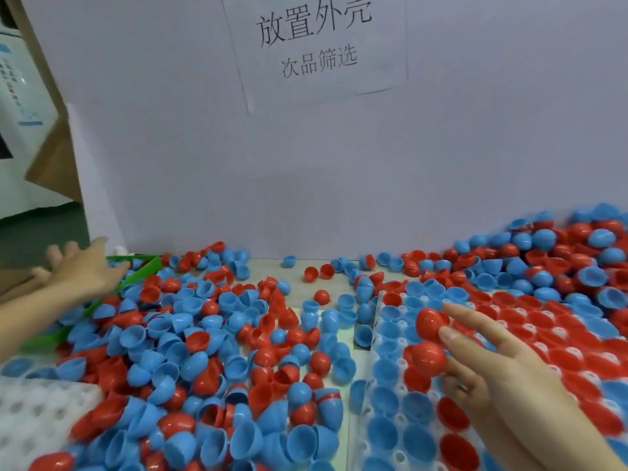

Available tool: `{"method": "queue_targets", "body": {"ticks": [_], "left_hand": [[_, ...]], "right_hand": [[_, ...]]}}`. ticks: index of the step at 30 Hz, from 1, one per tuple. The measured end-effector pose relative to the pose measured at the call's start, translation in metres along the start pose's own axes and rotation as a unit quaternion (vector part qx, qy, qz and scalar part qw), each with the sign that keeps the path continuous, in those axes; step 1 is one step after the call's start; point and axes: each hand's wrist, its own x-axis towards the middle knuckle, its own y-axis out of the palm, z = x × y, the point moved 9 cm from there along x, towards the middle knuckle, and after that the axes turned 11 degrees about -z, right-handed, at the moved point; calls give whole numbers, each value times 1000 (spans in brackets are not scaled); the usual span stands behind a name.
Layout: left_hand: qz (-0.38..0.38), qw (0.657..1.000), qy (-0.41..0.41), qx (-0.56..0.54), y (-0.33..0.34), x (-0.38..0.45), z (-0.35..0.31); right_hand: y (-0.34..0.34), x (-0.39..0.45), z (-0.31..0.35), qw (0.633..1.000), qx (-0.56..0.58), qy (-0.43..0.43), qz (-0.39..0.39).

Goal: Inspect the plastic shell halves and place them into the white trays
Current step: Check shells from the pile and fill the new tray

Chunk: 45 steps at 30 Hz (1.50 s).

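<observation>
Holding blue and red shells, tray (382,302) lies under right hand (503,368) pinching two red shells (429,357); left hand (80,266) spread wide.

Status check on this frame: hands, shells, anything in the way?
Right hand holds two red shell halves over the right tray. Left hand open by green bin. Nothing blocking.

My right hand (489,365) holds two red shell halves (429,341), domes facing me, over the white tray (375,362) on the right, whose pockets hold blue and red halves. My left hand (83,270) reaches with fingers spread over the green bin (142,270) at the far left. Loose shell halves (210,334) cover the table between, and a paper sign (316,45) hangs on the wall.
</observation>
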Motion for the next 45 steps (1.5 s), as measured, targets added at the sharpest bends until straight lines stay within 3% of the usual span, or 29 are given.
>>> {"method": "queue_targets", "body": {"ticks": [3,5,7,9,12,16,22,25,29,33,40,45], "left_hand": [[-32,987,128,-97,-31,-61,-85],[-21,944,231,-233,-63,-121,-145],[57,887,283,-359,-91,-189,-193],[187,830,319,-417,-104,-257,-235],[328,774,308,-445,-101,-329,-273],[353,720,228,-553,-97,-362,-286],[207,727,160,-635,-85,-361,-266],[146,736,186,-635,-87,-358,-257],[96,745,248,-612,-98,-356,-252],[92,750,326,-568,-106,-359,-253],[153,735,379,-542,-103,-369,-255],[193,741,405,-499,-89,-371,-257]], "right_hand": [[-4,0,1,1000,-23,-12,-10],[-4,-2,4,999,-26,-21,-5],[-3,-6,8,1000,-17,-24,-4],[-4,-9,14,999,-11,-31,-7],[-7,-14,26,999,-6,-47,-15],[-12,-18,39,998,-8,-64,-11],[-18,-14,42,996,-56,-63,-4],[-22,-12,48,978,-170,-114,-27],[-11,-19,49,936,-311,-165,20],[-6,-24,48,907,-379,-171,62],[-2,-32,44,882,-429,-145,133],[3,-35,44,870,-456,-138,124]]}}
